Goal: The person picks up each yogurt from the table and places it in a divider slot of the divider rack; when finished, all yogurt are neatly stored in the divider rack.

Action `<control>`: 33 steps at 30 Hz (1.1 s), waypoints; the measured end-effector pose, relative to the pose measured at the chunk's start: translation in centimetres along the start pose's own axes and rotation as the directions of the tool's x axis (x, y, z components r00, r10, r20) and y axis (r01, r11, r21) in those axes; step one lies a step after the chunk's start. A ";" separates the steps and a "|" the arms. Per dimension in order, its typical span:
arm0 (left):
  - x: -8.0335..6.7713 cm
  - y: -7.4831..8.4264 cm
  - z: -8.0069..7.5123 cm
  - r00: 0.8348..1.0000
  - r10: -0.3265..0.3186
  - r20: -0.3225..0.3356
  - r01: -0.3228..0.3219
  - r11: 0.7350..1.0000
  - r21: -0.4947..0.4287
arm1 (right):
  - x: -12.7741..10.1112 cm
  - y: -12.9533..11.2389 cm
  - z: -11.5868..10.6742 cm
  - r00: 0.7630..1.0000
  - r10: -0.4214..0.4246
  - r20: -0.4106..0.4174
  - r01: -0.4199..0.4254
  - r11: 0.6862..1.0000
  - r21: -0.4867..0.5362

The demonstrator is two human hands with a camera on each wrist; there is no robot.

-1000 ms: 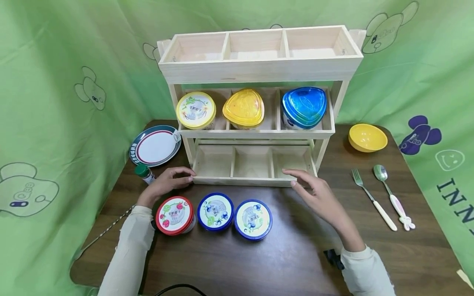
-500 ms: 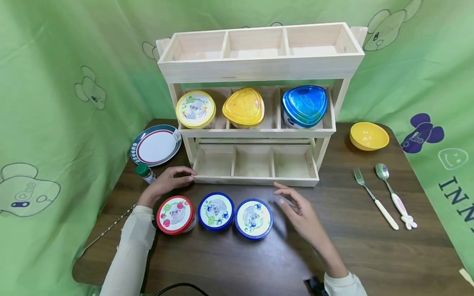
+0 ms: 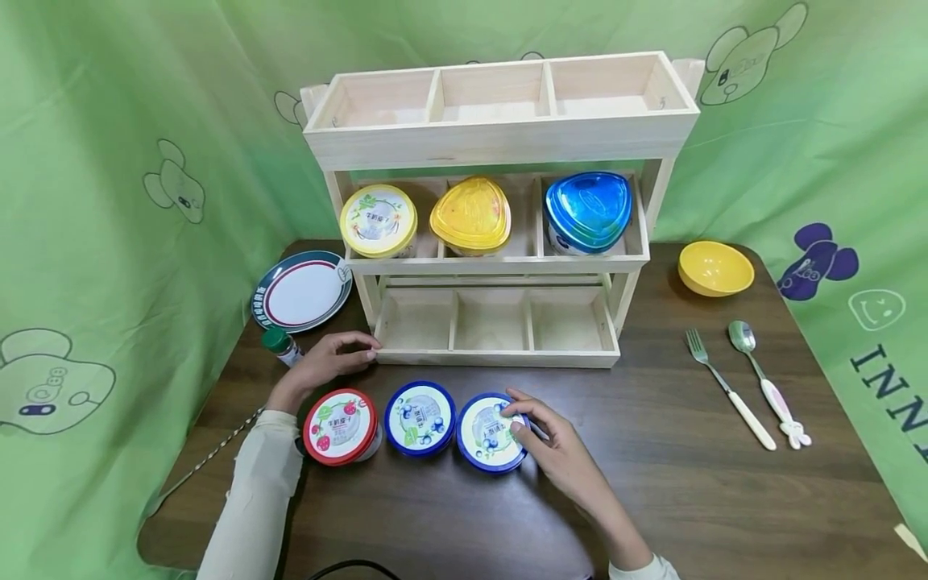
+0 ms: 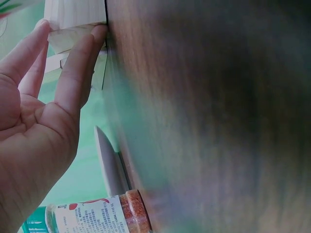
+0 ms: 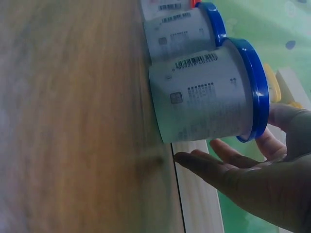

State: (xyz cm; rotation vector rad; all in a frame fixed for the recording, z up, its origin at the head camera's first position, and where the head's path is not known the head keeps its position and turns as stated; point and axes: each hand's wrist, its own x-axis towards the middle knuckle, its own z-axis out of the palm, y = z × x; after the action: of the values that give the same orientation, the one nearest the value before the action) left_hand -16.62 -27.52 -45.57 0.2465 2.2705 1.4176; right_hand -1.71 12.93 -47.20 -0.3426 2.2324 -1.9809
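Observation:
My left hand point(image 3: 329, 362) touches the lower left corner of the wooden shelf point(image 3: 500, 358), its fingers fairly straight in the left wrist view. My right hand point(image 3: 554, 447) is at the right-hand blue-lidded tub point(image 3: 487, 439); its thumb and fingers extend over and beside the lid without curling round it. In the right wrist view, fingers point(image 5: 201, 165) lie straight beside the tub's white wall. To its left stand another blue-lidded tub point(image 3: 420, 419) and a red-lidded tub point(image 3: 337, 427), all in a row before the shelf.
On the middle tier sit a yellow round-lidded tub point(image 3: 379, 221), a yellow triangular-lidded tub point(image 3: 471, 213) and a blue-lidded one point(image 3: 589, 211). At left are a plate point(image 3: 300, 294) and green-capped jar point(image 3: 281, 345); at right a bowl point(image 3: 716, 268), fork point(image 3: 728, 389) and spoon point(image 3: 768, 387).
My right hand has left the shelf's lower right front edge and moved left and toward me, to the right-hand blue-lidded tub. The left hand has stayed at the shelf corner.

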 end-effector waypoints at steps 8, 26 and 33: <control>-0.1 0.0 0.1 1.000 -0.013 -0.004 0.013 1.000 -0.020 | 0.0 0.1 0.1 0.999 0.045 0.003 -0.045 0.998 0.035; -0.1 -0.2 0.0 1.000 -0.013 0.006 0.013 1.000 -0.019 | -2.3 -0.1 -6.1 0.978 -0.199 -0.064 0.190 0.975 -0.117; 0.1 -0.2 0.0 1.000 -0.005 0.003 0.005 1.000 -0.016 | -3.7 -1.0 -10.8 0.946 -0.129 -0.297 0.083 0.983 -0.164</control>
State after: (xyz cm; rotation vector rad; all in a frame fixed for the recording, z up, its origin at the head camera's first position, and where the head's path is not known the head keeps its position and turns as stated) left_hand -16.64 -27.56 -45.79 0.2375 2.2545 1.4315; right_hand -0.81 24.18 -44.99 -0.1843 2.6137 -2.0460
